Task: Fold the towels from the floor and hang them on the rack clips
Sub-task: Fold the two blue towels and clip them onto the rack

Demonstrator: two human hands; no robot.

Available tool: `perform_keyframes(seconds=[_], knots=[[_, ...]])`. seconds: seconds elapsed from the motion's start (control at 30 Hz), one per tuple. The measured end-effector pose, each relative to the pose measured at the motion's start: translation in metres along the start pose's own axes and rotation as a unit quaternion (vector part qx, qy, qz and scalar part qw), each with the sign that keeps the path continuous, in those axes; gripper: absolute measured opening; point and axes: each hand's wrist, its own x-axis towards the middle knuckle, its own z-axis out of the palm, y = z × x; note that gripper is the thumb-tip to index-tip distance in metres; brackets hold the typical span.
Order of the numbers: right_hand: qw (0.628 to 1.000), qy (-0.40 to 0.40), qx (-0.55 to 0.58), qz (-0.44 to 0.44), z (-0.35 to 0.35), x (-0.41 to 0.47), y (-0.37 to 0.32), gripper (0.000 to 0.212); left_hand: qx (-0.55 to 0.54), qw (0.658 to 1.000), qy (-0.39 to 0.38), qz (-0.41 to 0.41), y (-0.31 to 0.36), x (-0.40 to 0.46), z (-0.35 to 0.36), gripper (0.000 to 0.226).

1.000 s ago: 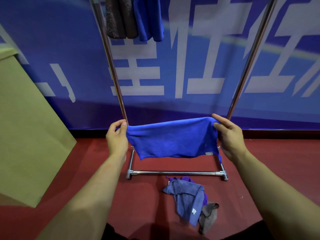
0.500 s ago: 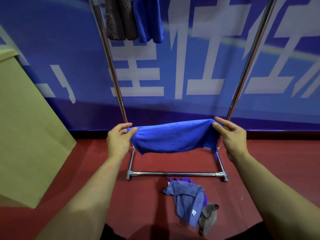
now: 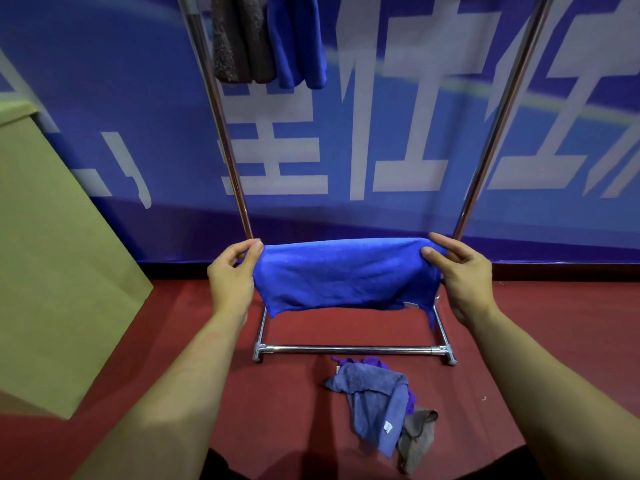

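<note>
A bright blue towel [image 3: 343,275], folded over along its top edge, hangs stretched between my hands in front of the metal rack [image 3: 349,348]. My left hand [image 3: 232,276] pinches its left top corner and my right hand [image 3: 460,271] pinches its right top corner. On the red floor below lies a heap of towels: a lavender one [image 3: 377,393], a purple one [image 3: 410,400] under it and a grey-brown one [image 3: 417,438]. High on the rack hang a grey towel [image 3: 239,36] and a blue towel [image 3: 298,39]; their clips are out of view.
The rack's two chrome uprights [image 3: 221,126] rise either side of the held towel, before a blue banner wall [image 3: 381,140]. A large tan cardboard panel [image 3: 52,254] leans at the left. Red floor [image 3: 277,410] surrounds the heap.
The lower half of the blue towel has come up, so it now hangs shorter and doubled. Both hands stayed at its top corners, shifting their pinch slightly.
</note>
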Motion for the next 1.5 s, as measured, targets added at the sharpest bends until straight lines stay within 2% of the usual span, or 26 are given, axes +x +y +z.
perform_keyframes(seconds=[0.1, 0.3, 0.47, 0.6, 0.7, 0.8, 0.87, 1.07, 1.23, 1.37, 1.5], knots=[[0.999, -0.025, -0.028, 0.001, 0.0, 0.002, 0.005, 0.044, 0.045, 0.999, -0.026, 0.0, -0.002, 0.0, -0.003, 0.013], [0.991, -0.05, -0.12, -0.012, -0.002, 0.007, 0.014, 0.063, 0.073, 0.987, -0.137, -0.04, -0.004, -0.004, 0.001, 0.06], [0.982, -0.074, -0.172, -0.026, -0.004, 0.01, 0.021, 0.074, 0.054, 0.974, -0.215, -0.05, -0.016, -0.001, -0.002, 0.078], [0.982, -0.044, -0.184, -0.029, -0.006, 0.012, 0.022, 0.068, 0.078, 0.973, -0.214, -0.044, -0.021, 0.001, -0.004, 0.081], [0.986, -0.002, -0.169, -0.015, -0.008, 0.012, 0.021, 0.065, 0.089, 0.982, -0.162, -0.034, -0.021, 0.003, -0.006, 0.08], [0.983, 0.002, -0.18, -0.022, -0.006, 0.012, 0.021, 0.063, 0.101, 0.989, -0.099, -0.033, -0.013, 0.002, -0.006, 0.068], [0.981, -0.001, -0.191, -0.031, -0.005, 0.011, 0.022, 0.055, 0.092, 0.991, -0.088, -0.035, -0.011, 0.001, -0.006, 0.055], [0.982, -0.02, -0.187, -0.017, -0.005, 0.011, 0.02, 0.024, 0.105, 0.989, -0.102, -0.035, -0.009, 0.0, -0.008, 0.028], [0.976, -0.048, -0.211, -0.007, -0.006, 0.011, 0.018, 0.03, 0.132, 0.983, -0.125, -0.03, -0.008, 0.005, -0.007, 0.029], [0.957, -0.084, -0.278, -0.011, -0.003, 0.009, 0.017, 0.042, 0.225, 0.957, -0.181, -0.013, -0.011, 0.005, -0.011, 0.041], [0.929, -0.1, -0.355, -0.024, -0.003, 0.009, 0.017, 0.04, 0.327, 0.927, -0.181, 0.026, -0.009, 0.001, -0.009, 0.042]])
